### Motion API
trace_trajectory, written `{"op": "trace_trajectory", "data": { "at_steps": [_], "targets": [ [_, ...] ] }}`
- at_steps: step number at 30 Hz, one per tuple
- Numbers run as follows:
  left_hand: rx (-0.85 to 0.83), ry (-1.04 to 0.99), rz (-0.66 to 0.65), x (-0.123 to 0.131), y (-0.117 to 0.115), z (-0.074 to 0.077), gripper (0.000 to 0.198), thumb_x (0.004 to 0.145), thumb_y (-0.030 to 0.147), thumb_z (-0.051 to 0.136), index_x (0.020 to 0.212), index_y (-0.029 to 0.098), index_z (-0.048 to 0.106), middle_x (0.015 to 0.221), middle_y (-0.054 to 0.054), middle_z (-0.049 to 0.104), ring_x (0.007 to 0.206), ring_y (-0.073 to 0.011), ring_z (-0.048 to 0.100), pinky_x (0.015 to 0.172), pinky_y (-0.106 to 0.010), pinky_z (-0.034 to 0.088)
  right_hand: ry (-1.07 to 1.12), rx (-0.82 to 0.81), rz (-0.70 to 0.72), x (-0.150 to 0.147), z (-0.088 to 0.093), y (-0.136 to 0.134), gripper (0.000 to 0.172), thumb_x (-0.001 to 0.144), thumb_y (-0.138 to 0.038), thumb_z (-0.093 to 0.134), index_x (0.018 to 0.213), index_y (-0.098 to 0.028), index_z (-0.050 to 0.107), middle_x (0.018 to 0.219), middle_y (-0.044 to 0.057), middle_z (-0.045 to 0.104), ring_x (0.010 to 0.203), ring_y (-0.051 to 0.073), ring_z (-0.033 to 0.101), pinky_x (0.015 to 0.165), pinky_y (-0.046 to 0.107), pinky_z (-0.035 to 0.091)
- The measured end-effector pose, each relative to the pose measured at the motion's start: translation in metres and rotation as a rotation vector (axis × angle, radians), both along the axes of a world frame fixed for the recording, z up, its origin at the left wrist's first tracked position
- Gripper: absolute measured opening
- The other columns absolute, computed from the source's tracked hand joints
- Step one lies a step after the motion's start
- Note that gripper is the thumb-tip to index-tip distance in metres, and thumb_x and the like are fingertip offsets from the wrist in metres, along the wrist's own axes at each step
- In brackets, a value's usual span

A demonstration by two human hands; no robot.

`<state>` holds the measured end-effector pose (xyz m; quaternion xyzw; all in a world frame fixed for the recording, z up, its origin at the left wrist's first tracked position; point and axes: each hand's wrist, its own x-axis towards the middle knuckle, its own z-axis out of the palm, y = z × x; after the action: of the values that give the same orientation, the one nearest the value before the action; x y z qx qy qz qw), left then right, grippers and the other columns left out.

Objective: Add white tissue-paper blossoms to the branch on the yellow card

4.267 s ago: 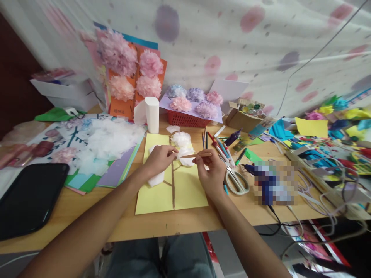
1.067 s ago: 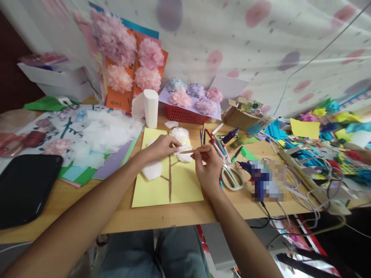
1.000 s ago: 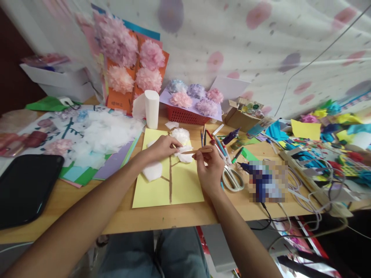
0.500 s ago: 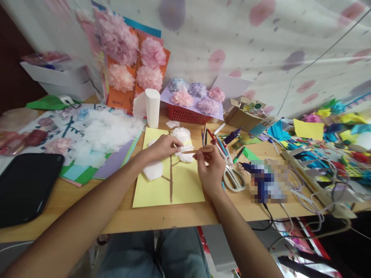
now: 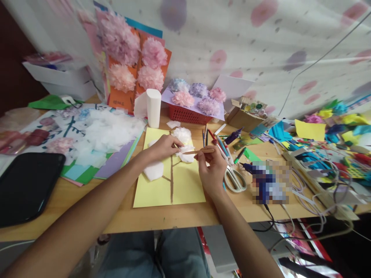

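Note:
A sheet of yellow paper [image 5: 185, 189] with a brown drawn trunk and branches lies in front of me. My right hand [image 5: 213, 166] grips a slim wooden stick [image 5: 193, 152], whose tip reaches a piece of white tissue paper [image 5: 188, 157]. The finger and thumb of my left hand [image 5: 166, 147] pinch the edge of that tissue at the top of the trunk. Just above it sits a ruffled white tissue flower [image 5: 182, 134]. Under my left hand are flat white tissue pieces [image 5: 153, 171], partly covered.
Scissors [image 5: 235, 179], markers [image 5: 222, 144] and a blue glue gun [image 5: 257, 173], partly pixelated, lie to the right. White tissue sheets [image 5: 107, 131] pile up at the left, by a black tray [image 5: 27, 189]. Behind stand a white roll [image 5: 153, 108] and a red basket [image 5: 187, 115].
The view has shifted very slightly. Both hands keep nearly the same place, with the stick still at the white tissue.

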<state>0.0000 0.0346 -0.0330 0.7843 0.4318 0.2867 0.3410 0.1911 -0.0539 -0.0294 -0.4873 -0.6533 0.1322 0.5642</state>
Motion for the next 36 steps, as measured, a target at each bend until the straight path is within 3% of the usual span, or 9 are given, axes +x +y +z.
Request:
{"op": "trace_trajectory", "data": {
  "at_steps": [16, 26, 29, 33, 36],
  "targets": [
    [0.009, 0.016, -0.024, 0.000, -0.001, 0.001, 0.029, 0.081, 0.016, 0.064, 0.105, 0.016, 0.079, 0.105, -0.008, 0.079, 0.088, -0.0197, 0.071, 0.082, -0.030, 0.053, 0.128, -0.033, 0.029, -0.001, -0.001, 0.001, 0.008, 0.095, -0.027, 0.060, 0.089, -0.022, 0.058, 0.083, 0.001, 0.063, 0.072, 0.017, 0.072, 0.064, 0.032, 0.061],
    [0.010, 0.013, 0.042, 0.003, -0.004, 0.007, 0.032, 0.089, 0.020, 0.055, 0.111, 0.015, 0.078, 0.115, -0.009, 0.077, 0.105, -0.0223, 0.071, 0.093, -0.033, 0.052, 0.136, 0.044, -0.026, -0.001, 0.005, -0.002, 0.007, 0.094, -0.025, 0.061, 0.090, -0.022, 0.056, 0.082, -0.001, 0.061, 0.070, 0.015, 0.069, 0.068, 0.031, 0.061],
    [0.058, -0.007, 0.124, 0.002, -0.001, 0.012, 0.032, 0.092, 0.025, 0.055, 0.113, 0.016, 0.077, 0.116, -0.009, 0.077, 0.105, -0.0225, 0.071, 0.092, -0.033, 0.053, 0.123, 0.026, -0.008, 0.000, 0.004, -0.001, 0.009, 0.094, -0.026, 0.060, 0.088, -0.021, 0.057, 0.084, 0.001, 0.061, 0.071, 0.015, 0.069, 0.067, 0.030, 0.060],
    [0.183, 0.042, 0.240, -0.017, -0.003, 0.029, 0.030, 0.092, 0.021, 0.056, 0.109, 0.014, 0.078, 0.114, -0.011, 0.077, 0.101, -0.0227, 0.071, 0.091, -0.032, 0.053, 0.104, 0.058, -0.002, 0.004, 0.003, 0.000, 0.010, 0.092, -0.027, 0.063, 0.086, -0.021, 0.059, 0.081, 0.001, 0.063, 0.070, 0.016, 0.070, 0.064, 0.031, 0.060],
    [0.229, 0.163, 0.266, -0.057, -0.016, 0.048, 0.027, 0.090, 0.020, 0.057, 0.104, 0.016, 0.080, 0.105, -0.010, 0.079, 0.092, -0.0219, 0.072, 0.085, -0.032, 0.053, 0.100, 0.089, -0.025, 0.008, 0.001, 0.002, 0.012, 0.090, -0.031, 0.066, 0.086, -0.021, 0.060, 0.078, 0.001, 0.066, 0.067, 0.017, 0.070, 0.064, 0.032, 0.061]
  ]
}}
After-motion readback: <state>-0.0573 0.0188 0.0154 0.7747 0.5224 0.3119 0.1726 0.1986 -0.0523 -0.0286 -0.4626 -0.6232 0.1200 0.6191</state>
